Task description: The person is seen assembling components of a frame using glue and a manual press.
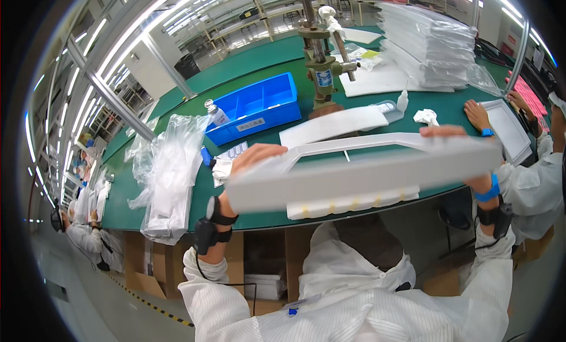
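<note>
A long light-grey frame-like panel is held up and tilted above the green table, its near side blurred by motion. My left hand grips its left end, and my right hand grips its right end, with fingers over the far edge. Below the panel, a white foam strip with yellowish patches lies along the table's front edge. Beyond it, another white foam pad lies in front of a green hand press. Crumpled white cloth is near my left hand.
A blue divided bin with a bottle stands at far left of the press. Plastic-wrapped parts lie left; a tall wrapped stack stands back right. At right, a co-worker's hand touches a white tray-like part.
</note>
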Demonstrator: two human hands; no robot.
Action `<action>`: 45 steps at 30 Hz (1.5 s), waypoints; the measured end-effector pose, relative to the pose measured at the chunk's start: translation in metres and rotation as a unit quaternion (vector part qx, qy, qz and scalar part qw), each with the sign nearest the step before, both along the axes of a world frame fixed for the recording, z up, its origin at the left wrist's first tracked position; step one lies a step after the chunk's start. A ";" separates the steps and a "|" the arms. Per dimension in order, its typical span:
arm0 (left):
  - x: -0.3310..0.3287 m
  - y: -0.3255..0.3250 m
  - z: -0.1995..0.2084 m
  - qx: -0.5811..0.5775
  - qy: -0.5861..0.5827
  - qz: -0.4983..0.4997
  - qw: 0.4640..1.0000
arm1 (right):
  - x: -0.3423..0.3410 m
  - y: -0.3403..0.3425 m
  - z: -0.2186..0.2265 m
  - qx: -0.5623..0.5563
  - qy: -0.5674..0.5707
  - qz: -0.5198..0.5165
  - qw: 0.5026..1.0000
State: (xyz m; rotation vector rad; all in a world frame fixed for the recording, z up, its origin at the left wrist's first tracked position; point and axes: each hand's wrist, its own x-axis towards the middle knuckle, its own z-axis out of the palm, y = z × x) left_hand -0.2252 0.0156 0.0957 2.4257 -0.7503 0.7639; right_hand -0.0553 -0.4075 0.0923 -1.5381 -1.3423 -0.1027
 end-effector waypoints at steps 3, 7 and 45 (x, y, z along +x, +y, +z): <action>0.004 0.008 -0.036 0.082 -0.124 0.024 0.989 | -0.001 0.005 -0.010 -0.085 -0.158 -0.035 0.983; 0.017 0.012 -0.059 0.172 -0.188 0.051 0.966 | 0.001 0.010 -0.032 -0.116 -0.348 -0.111 0.923; -0.034 -0.009 -0.126 -0.126 0.341 0.060 0.930 | 0.053 0.023 -0.071 -0.182 -0.394 -0.065 0.899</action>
